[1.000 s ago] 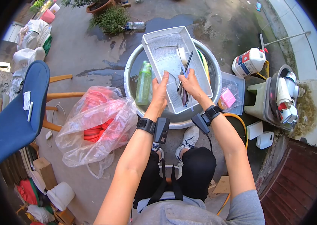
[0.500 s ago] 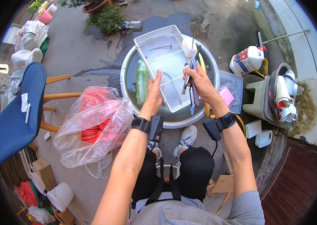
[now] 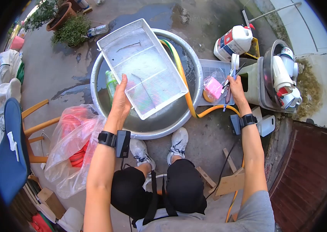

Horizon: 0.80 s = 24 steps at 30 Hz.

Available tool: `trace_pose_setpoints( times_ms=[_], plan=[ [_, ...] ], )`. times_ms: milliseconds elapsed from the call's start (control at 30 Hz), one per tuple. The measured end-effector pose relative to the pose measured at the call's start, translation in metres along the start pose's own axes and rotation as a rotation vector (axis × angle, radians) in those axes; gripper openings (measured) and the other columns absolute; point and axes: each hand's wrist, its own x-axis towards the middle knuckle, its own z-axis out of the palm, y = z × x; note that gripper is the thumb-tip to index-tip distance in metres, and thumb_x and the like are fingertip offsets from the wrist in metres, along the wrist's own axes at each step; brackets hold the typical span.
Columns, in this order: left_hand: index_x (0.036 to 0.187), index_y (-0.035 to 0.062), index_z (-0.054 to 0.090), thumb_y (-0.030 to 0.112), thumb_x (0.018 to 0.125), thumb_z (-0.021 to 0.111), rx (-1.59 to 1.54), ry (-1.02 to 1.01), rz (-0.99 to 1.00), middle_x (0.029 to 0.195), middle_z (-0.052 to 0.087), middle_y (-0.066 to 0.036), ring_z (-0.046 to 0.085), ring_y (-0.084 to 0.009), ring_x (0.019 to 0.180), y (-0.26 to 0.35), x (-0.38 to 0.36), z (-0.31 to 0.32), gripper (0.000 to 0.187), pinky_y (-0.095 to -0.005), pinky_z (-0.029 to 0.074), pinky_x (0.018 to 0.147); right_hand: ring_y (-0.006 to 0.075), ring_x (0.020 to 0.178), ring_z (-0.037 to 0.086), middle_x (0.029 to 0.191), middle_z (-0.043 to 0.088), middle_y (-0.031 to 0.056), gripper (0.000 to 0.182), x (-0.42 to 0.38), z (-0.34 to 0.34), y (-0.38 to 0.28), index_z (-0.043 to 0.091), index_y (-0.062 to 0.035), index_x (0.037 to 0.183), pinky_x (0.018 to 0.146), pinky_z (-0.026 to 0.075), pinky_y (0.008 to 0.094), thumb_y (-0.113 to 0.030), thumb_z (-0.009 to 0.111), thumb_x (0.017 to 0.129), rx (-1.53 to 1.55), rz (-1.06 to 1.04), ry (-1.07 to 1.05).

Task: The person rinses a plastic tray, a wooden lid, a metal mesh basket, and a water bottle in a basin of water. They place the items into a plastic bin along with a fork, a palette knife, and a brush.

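Observation:
My left hand [image 3: 121, 101] grips the lower left edge of a white mesh basket [image 3: 148, 63], tilted above a round metal tub [image 3: 163, 132] of water. Two thin dark strands lie in the basket. Off to the right, my right hand [image 3: 236, 88] holds a bundle of utensils [image 3: 232, 75] with a white piece at its top, over the right side of a clear plastic tray [image 3: 217, 66]. A pink item [image 3: 213, 87] in clear wrap lies in that tray. Behind the basket, a green bottle [image 3: 111, 83] stands partly hidden in the tub.
A yellow hose [image 3: 179, 63] runs over the tub's rim. At the right are a white jug [image 3: 234, 42] and a bin [image 3: 254, 83] with stacked containers. A plastic bag [image 3: 70, 143] with red contents and a blue chair [image 3: 12, 150] stand left. A wooden stool [image 3: 229, 183] is by my knee.
My right hand has moved right with the utensils, from beside the basket to over the tray. The basket has shifted left relative to the tub, still in my left hand. The view has turned right.

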Motion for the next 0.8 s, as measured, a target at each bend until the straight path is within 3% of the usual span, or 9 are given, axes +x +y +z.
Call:
trace_pose_setpoints(
  times_ms=[33, 167, 200, 300, 333, 433, 467, 567, 800],
  plan=[
    [0.126, -0.0004, 0.041, 0.043, 0.087, 0.064, 0.024, 0.009, -0.010, 0.119, 0.054, -0.013, 0.053, -0.0230, 0.111, 0.001, 0.002, 0.004, 0.062, -0.0391, 0.045, 0.095, 0.0227, 0.089, 0.056, 0.094, 0.057, 0.0150, 0.039, -0.002, 0.004, 0.011, 0.045, 0.0043, 0.102, 0.079, 0.044, 0.0340, -0.028, 0.059, 0.085, -0.026, 0.088, 0.009],
    [0.130, 0.0054, 0.043, 0.050, 0.088, 0.060, 0.120, 0.014, -0.056, 0.119, 0.053, -0.011, 0.050, -0.0227, 0.114, -0.003, 0.009, -0.003, 0.063, -0.0384, 0.041, 0.098, 0.0310, 0.093, 0.056, 0.101, 0.055, 0.0262, 0.048, 0.003, 0.031, 0.068, 0.043, 0.0113, 0.101, 0.085, 0.043, 0.0371, -0.029, 0.060, 0.083, -0.223, 0.109, 0.062],
    [0.131, 0.0052, 0.043, 0.050, 0.089, 0.057, 0.149, 0.007, -0.046, 0.120, 0.053, -0.010, 0.050, -0.0229, 0.114, -0.005, 0.010, -0.006, 0.063, -0.0384, 0.039, 0.100, 0.0391, 0.096, 0.057, 0.103, 0.054, 0.0315, 0.050, 0.005, 0.039, 0.083, 0.041, 0.0138, 0.103, 0.086, 0.043, 0.0400, -0.028, 0.059, 0.083, -0.273, 0.044, 0.099],
    [0.132, 0.0041, 0.042, 0.049, 0.090, 0.057, 0.173, 0.018, -0.053, 0.122, 0.052, -0.011, 0.049, -0.0235, 0.116, -0.008, 0.010, -0.007, 0.064, -0.0384, 0.038, 0.101, 0.0462, 0.100, 0.055, 0.105, 0.052, 0.0357, 0.050, 0.020, 0.053, 0.119, 0.039, 0.0148, 0.106, 0.087, 0.044, 0.0430, -0.026, 0.057, 0.083, -0.417, -0.041, 0.132],
    [0.134, 0.0034, 0.040, 0.048, 0.090, 0.057, 0.148, 0.014, -0.065, 0.126, 0.051, -0.011, 0.048, -0.0244, 0.118, -0.010, 0.009, -0.007, 0.065, -0.0388, 0.038, 0.101, 0.0490, 0.103, 0.053, 0.107, 0.052, 0.0370, 0.049, 0.025, 0.053, 0.121, 0.038, 0.0130, 0.110, 0.088, 0.044, 0.0464, -0.023, 0.059, 0.084, -0.504, 0.017, 0.081],
    [0.136, 0.0028, 0.038, 0.046, 0.090, 0.057, 0.129, 0.022, -0.071, 0.130, 0.049, -0.012, 0.046, -0.0248, 0.120, -0.019, 0.008, -0.007, 0.066, -0.0388, 0.038, 0.101, 0.0474, 0.100, 0.055, 0.109, 0.052, 0.0346, 0.049, 0.033, 0.056, 0.129, 0.039, 0.0089, 0.114, 0.087, 0.045, 0.0488, -0.022, 0.061, 0.084, -0.714, -0.036, 0.109],
    [0.137, 0.0022, 0.038, 0.045, 0.091, 0.057, 0.119, 0.023, -0.066, 0.132, 0.047, -0.012, 0.046, -0.0250, 0.121, -0.023, 0.007, -0.006, 0.065, -0.0389, 0.038, 0.102, 0.0448, 0.103, 0.054, 0.114, 0.051, 0.0299, 0.049, 0.036, 0.057, 0.131, 0.042, 0.0048, 0.117, 0.087, 0.045, 0.0492, -0.023, 0.064, 0.083, -0.789, -0.014, 0.120],
    [0.136, 0.0020, 0.038, 0.044, 0.091, 0.057, 0.139, 0.064, -0.082, 0.132, 0.048, -0.012, 0.046, -0.0250, 0.122, -0.029, 0.004, -0.005, 0.065, -0.0390, 0.037, 0.102, 0.0421, 0.108, 0.051, 0.118, 0.049, 0.0261, 0.056, 0.036, 0.059, 0.135, 0.043, 0.0032, 0.121, 0.091, 0.044, 0.0476, -0.026, 0.067, 0.081, -0.901, -0.078, 0.121],
    [0.134, 0.0019, 0.040, 0.043, 0.091, 0.059, 0.061, 0.074, -0.092, 0.130, 0.049, -0.012, 0.047, -0.0248, 0.120, -0.050, 0.005, -0.022, 0.063, -0.0396, 0.038, 0.102, 0.0426, 0.121, 0.043, 0.133, 0.042, 0.0257, 0.079, 0.038, 0.059, 0.140, 0.033, -0.0008, 0.138, 0.102, 0.036, 0.0458, -0.034, 0.071, 0.077, -0.749, -0.060, 0.071]
  ],
)
